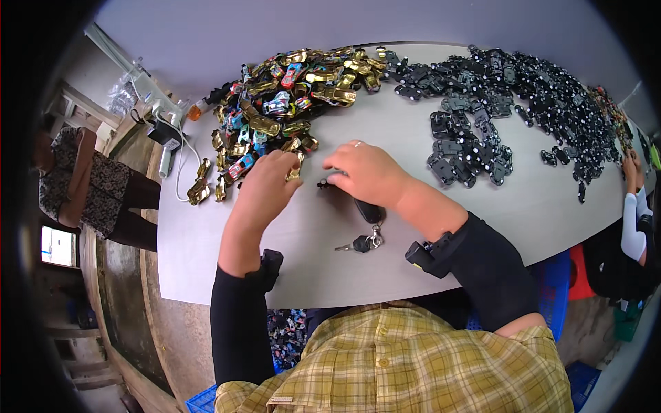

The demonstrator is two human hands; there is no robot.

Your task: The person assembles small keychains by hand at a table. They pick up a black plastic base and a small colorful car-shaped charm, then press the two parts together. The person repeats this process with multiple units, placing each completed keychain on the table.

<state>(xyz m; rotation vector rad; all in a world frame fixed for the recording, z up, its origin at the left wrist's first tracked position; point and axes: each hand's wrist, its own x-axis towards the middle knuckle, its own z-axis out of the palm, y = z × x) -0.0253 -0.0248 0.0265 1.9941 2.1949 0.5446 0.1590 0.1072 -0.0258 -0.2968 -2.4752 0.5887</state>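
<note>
My left hand (265, 184) is closed at the near edge of the heap of toy car bodies (265, 124), which are gold and multicoloured. A gold toy car body (295, 171) shows between its thumb and fingers. Just to the right, my right hand (365, 171) pinches a small dark toy car chassis (323, 184), mostly hidden by the fingers. Beneath that wrist lie a black key fob (369, 211) and a key (351, 246) on a metal ring.
Black car chassis (564, 103) are heaped at the back right, with a smaller cluster (468, 148) nearer. A power strip (167, 155) with cables stands at the table's left edge. Another person's hands (631, 168) work at far right; a person (89, 182) stands left. Blue crates (554, 282) sit below.
</note>
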